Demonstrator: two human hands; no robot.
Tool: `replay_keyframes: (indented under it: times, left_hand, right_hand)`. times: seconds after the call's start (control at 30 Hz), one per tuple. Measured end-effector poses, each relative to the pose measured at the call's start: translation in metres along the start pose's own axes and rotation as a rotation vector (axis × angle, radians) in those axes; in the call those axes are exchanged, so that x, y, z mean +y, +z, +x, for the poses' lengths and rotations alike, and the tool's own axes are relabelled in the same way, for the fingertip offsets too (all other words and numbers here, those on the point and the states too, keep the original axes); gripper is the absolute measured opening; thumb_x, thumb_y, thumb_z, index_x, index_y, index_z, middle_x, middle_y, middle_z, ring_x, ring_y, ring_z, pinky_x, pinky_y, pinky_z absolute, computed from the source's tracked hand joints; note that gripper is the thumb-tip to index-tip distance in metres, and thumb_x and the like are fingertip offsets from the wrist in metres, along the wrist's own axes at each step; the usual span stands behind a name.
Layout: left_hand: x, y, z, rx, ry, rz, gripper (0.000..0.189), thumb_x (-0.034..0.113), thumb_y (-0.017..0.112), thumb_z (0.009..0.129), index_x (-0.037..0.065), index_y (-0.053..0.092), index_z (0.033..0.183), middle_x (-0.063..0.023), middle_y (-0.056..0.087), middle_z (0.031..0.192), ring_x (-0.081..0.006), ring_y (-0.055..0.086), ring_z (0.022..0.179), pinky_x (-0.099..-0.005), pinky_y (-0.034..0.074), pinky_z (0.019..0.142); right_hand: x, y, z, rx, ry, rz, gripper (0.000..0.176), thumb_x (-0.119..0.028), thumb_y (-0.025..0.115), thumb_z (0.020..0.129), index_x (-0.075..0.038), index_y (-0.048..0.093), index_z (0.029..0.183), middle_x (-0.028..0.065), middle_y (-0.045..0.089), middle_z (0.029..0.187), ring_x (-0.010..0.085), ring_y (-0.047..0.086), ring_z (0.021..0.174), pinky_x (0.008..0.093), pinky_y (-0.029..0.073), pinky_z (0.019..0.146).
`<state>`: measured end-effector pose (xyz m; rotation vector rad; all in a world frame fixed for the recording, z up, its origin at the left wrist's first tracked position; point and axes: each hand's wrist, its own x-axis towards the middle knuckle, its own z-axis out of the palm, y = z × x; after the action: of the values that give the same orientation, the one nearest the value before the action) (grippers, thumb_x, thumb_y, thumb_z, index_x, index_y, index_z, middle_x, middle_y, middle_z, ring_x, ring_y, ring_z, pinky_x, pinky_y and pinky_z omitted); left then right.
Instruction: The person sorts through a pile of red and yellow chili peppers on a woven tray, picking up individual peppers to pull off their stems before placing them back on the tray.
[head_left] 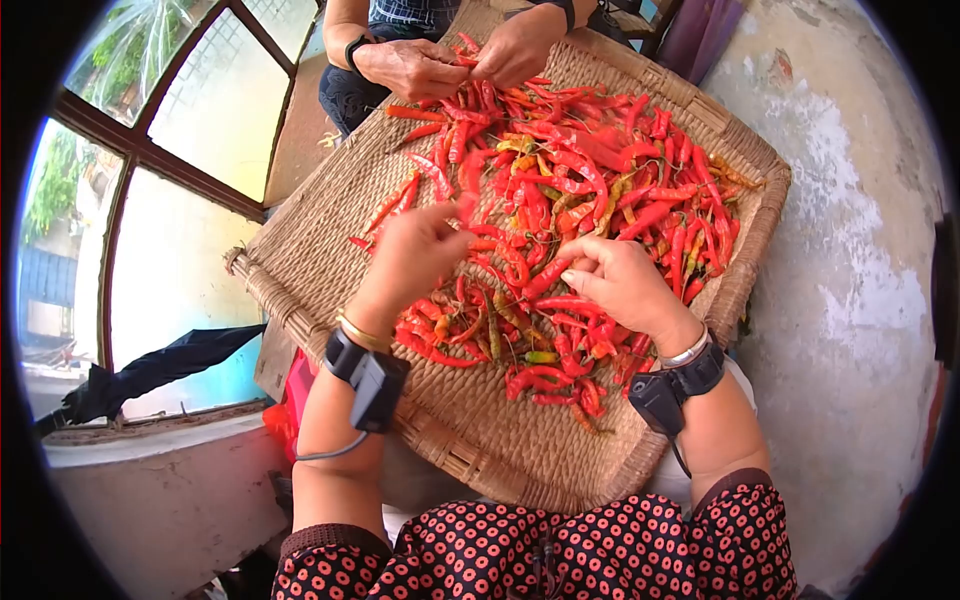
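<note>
A large woven tray holds a heap of red chilli peppers, a few of them green or yellow. My left hand pinches a red chilli above the near-left part of the heap. My right hand is closed on another red chilli just right of it. Both wrists carry black strapped devices and bangles. At the tray's far edge, another person's two hands are closed on chillies.
The tray rests between me and the other person. A window with a dark frame is on the left, a folded black umbrella on its sill. A worn plaster wall stands to the right.
</note>
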<state>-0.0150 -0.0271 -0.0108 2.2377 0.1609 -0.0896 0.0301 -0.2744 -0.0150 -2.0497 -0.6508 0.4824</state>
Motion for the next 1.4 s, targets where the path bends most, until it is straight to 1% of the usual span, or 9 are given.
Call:
replay_keyframes:
  times: [0.1, 0.17, 0.37, 0.67, 0.77, 0.93, 1.07, 1.17, 1.4]
  left_hand:
    - [-0.016, -0.008, 0.009, 0.377, -0.035, -0.095, 0.033, 0.012, 0.067, 0.077, 0.0, 0.06, 0.108, -0.0051, 0.062, 0.075, -0.0088, 0.056, 0.055, -0.0253, 0.045, 0.05]
    - [-0.026, -0.005, 0.014, 0.586, 0.167, 0.409, 0.038, 0.016, 0.068, 0.075, -0.002, 0.058, 0.106, -0.0179, 0.063, 0.09, -0.0292, 0.064, 0.076, -0.0373, 0.051, 0.066]
    - [0.006, 0.043, -0.01, -0.16, 0.606, 0.205, 0.031, 0.012, 0.07, 0.072, 0.002, 0.061, 0.1, -0.0144, 0.062, 0.087, -0.0291, 0.061, 0.081, -0.0356, 0.049, 0.073]
    - [0.026, 0.053, -0.018, -0.371, 0.453, 0.106, 0.028, 0.019, 0.068, 0.074, 0.004, 0.061, 0.097, -0.0153, 0.062, 0.079, -0.0329, 0.06, 0.074, -0.0385, 0.048, 0.066]
    - [0.023, 0.049, -0.014, -0.418, 0.363, -0.046, 0.022, 0.013, 0.067, 0.078, 0.002, 0.061, 0.096, -0.0057, 0.057, 0.065, -0.0131, 0.054, 0.06, -0.0286, 0.044, 0.057]
    - [0.003, 0.012, -0.001, -0.094, -0.054, -0.271, 0.014, 0.016, 0.058, 0.087, 0.004, 0.064, 0.091, 0.0054, 0.054, 0.066, -0.0017, 0.048, 0.057, -0.0175, 0.038, 0.05]
    - [-0.016, 0.007, 0.007, 0.676, 0.281, 0.477, 0.017, 0.015, 0.064, 0.078, 0.001, 0.064, 0.089, -0.0129, 0.063, 0.074, -0.0259, 0.062, 0.068, -0.0363, 0.048, 0.061]
    - [0.001, 0.026, -0.005, 0.097, 0.358, 0.224, 0.022, 0.013, 0.067, 0.076, 0.004, 0.064, 0.095, -0.0123, 0.063, 0.084, -0.0268, 0.061, 0.07, -0.0346, 0.049, 0.065]
    - [0.007, 0.08, -0.014, -0.098, 0.375, 0.633, 0.026, 0.028, 0.067, 0.073, 0.005, 0.062, 0.086, -0.0102, 0.056, 0.079, -0.028, 0.058, 0.073, -0.0375, 0.049, 0.061]
  right_hand:
    - [0.007, -0.007, -0.009, -0.05, -0.133, -0.565, 0.017, -0.021, 0.068, 0.072, -0.006, 0.062, 0.078, 0.0116, 0.061, 0.07, 0.027, 0.062, 0.066, 0.0375, 0.048, 0.061]
    - [0.006, -0.006, -0.016, -0.08, -0.109, -0.677, 0.022, -0.024, 0.071, 0.067, -0.005, 0.061, 0.073, 0.012, 0.061, 0.071, 0.0306, 0.062, 0.069, 0.0399, 0.048, 0.062]
    - [0.014, 0.003, -0.017, -0.248, -0.094, -0.867, 0.021, -0.024, 0.068, 0.068, -0.006, 0.06, 0.074, 0.0102, 0.06, 0.077, 0.0294, 0.06, 0.077, 0.041, 0.046, 0.066]
    - [-0.008, -0.005, -0.007, -0.033, -0.221, -0.162, 0.015, -0.018, 0.066, 0.075, -0.004, 0.062, 0.08, 0.0105, 0.062, 0.074, 0.0232, 0.061, 0.063, 0.0342, 0.048, 0.059]
    - [-0.014, 0.0, -0.008, -0.007, -0.062, 0.332, 0.019, -0.018, 0.065, 0.08, -0.002, 0.061, 0.09, 0.0054, 0.062, 0.075, 0.0118, 0.057, 0.062, 0.0275, 0.048, 0.059]
    - [0.007, -0.001, -0.002, -0.004, 0.034, 0.234, 0.028, -0.021, 0.067, 0.078, -0.002, 0.059, 0.097, 0.0073, 0.061, 0.078, 0.0144, 0.059, 0.065, 0.0293, 0.048, 0.061]
    - [0.009, 0.003, -0.015, -0.265, -0.224, -0.589, 0.026, -0.021, 0.07, 0.066, -0.004, 0.061, 0.082, 0.014, 0.058, 0.081, 0.0314, 0.058, 0.082, 0.0424, 0.046, 0.07]
    - [0.011, 0.011, -0.025, -0.297, -0.217, -0.786, 0.024, -0.022, 0.07, 0.066, -0.004, 0.061, 0.079, 0.0129, 0.058, 0.078, 0.0297, 0.059, 0.08, 0.0415, 0.047, 0.068]
    - [0.018, 0.013, -0.015, -0.249, -0.195, -0.77, 0.017, -0.018, 0.064, 0.066, -0.003, 0.059, 0.071, 0.0133, 0.06, 0.069, 0.0333, 0.06, 0.072, 0.0444, 0.047, 0.064]
